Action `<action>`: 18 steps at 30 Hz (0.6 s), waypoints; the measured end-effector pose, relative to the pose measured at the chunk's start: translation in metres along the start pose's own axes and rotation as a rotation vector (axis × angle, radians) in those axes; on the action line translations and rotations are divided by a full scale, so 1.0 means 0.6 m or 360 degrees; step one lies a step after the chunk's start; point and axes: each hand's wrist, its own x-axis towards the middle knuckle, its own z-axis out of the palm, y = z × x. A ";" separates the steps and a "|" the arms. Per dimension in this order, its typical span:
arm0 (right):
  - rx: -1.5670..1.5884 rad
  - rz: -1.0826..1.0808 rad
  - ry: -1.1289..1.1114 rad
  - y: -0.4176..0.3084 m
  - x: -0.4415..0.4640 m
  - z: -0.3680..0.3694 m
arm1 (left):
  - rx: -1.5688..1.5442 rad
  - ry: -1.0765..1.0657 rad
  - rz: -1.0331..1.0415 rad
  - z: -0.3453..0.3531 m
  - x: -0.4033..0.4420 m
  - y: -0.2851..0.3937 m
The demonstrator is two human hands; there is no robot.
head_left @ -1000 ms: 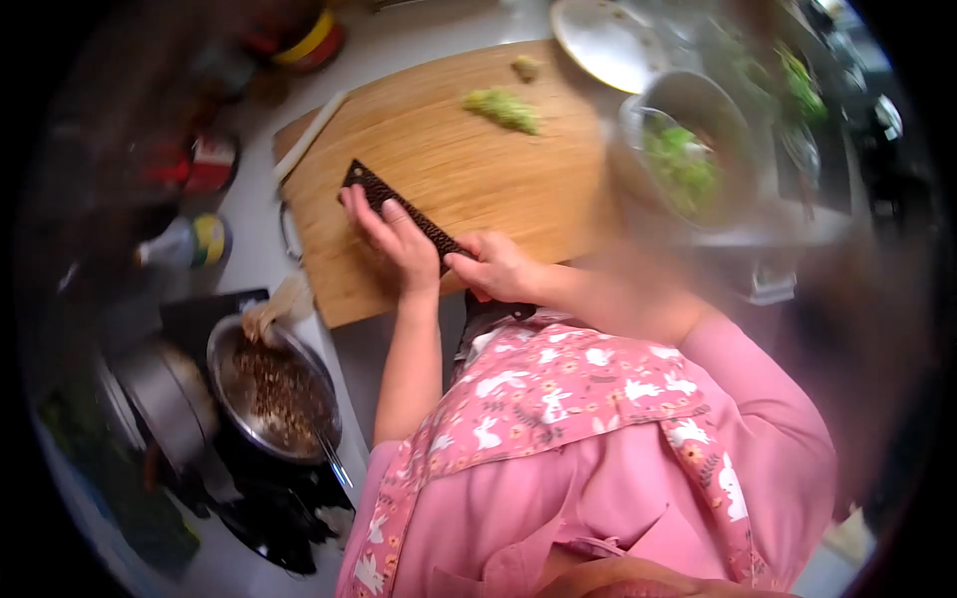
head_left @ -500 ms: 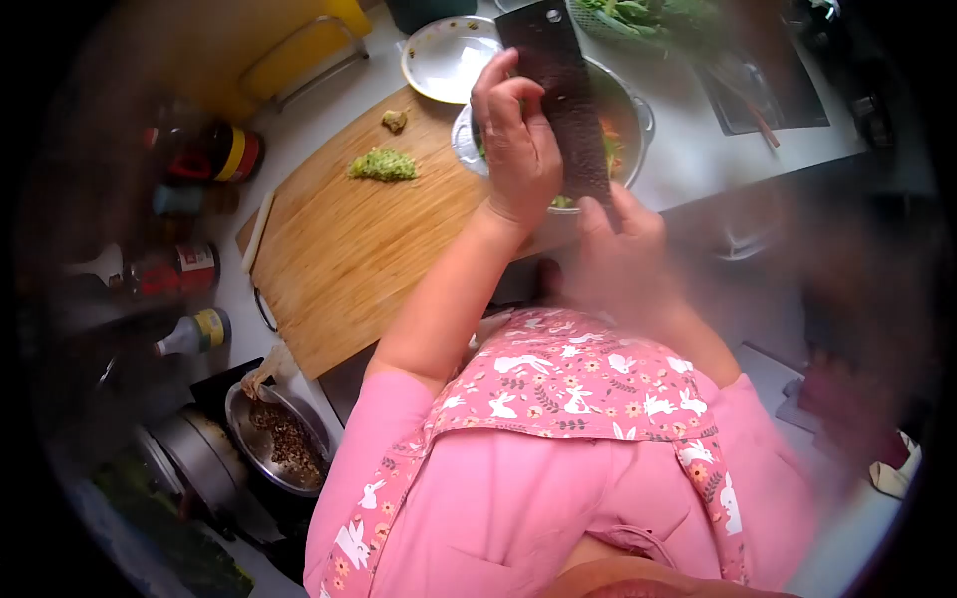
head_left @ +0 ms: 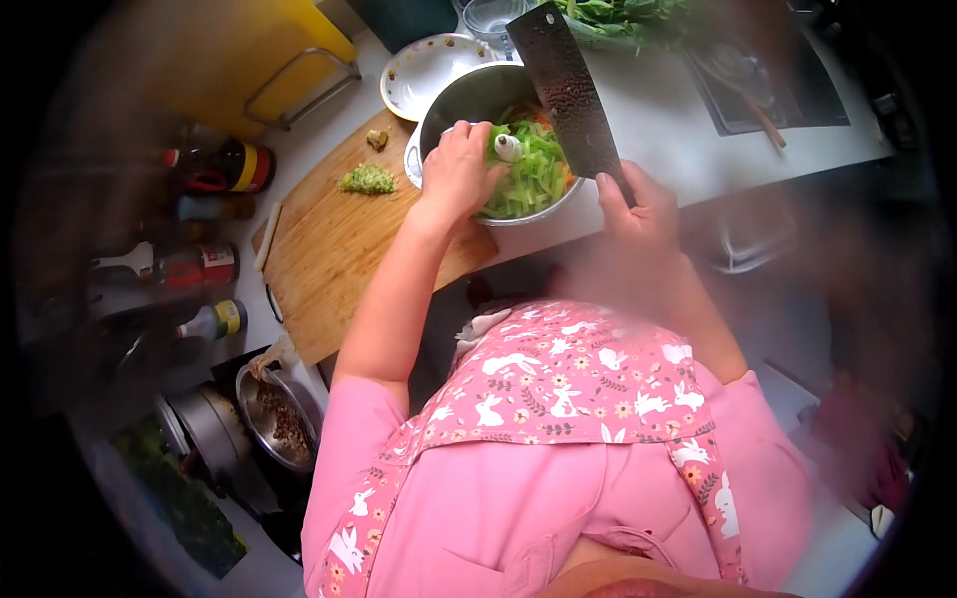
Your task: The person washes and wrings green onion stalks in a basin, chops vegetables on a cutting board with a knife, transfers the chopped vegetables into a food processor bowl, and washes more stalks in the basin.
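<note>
My right hand (head_left: 643, 209) grips the handle of a dark cleaver (head_left: 568, 95), whose broad, wet-looking blade points up and away over the right side of the pot. My left hand (head_left: 461, 171) reaches over the near left of the metal pot (head_left: 431, 125), its fingers curled inward; whatever they hold is hidden. Inside the pot lie sliced green vegetables (head_left: 533, 184) and some orange shreds (head_left: 543, 118), partly behind the blade. A small white knob-like piece (head_left: 508, 149) shows on the greens beside my left fingers.
The wooden cutting board (head_left: 334, 259) carries chopped pale green bits (head_left: 368, 179) and a brown lump (head_left: 377, 140). A patterned white bowl (head_left: 404, 80) stands behind the pot. Leafy greens (head_left: 623, 20) lie at the back. Bottles (head_left: 214, 321) and a bowl with dark contents (head_left: 299, 444) are left.
My left hand has left the cleaver blade and moved down and left to the pot. The cleaver has tilted slightly, uncovering more of the pot. The pot appears further left in view.
</note>
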 end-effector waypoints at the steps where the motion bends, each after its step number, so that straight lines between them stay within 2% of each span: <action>1: 0.0036 0.0009 -0.0004 0.003 0.001 -0.004 | 0.0031 -0.0090 -0.0061 0.003 0.007 0.005; 2: 0.0047 0.0006 -0.0005 0.006 0.001 -0.009 | 0.0061 -0.0181 -0.0121 0.005 0.013 0.010; 8: 0.0142 0.0058 -0.0043 0.017 0.002 -0.032 | 0.0183 -0.0247 -0.0224 0.026 0.022 -0.002; 12: 0.0213 0.0077 -0.0061 0.026 0.002 -0.044 | 0.0148 -0.0184 -0.0193 0.016 0.016 0.004; 15: 0.0197 0.0060 -0.0089 0.027 0.002 -0.045 | 0.0306 -0.0172 -0.0163 -0.001 0.010 0.010; 17: 0.0204 0.0064 -0.0106 0.030 0.001 -0.046 | 0.0863 -0.0573 -0.0097 -0.026 0.007 0.020; 18: 0.0192 0.0065 -0.0117 0.033 0.000 -0.049 | 0.0869 -0.0572 -0.0099 -0.030 0.007 0.023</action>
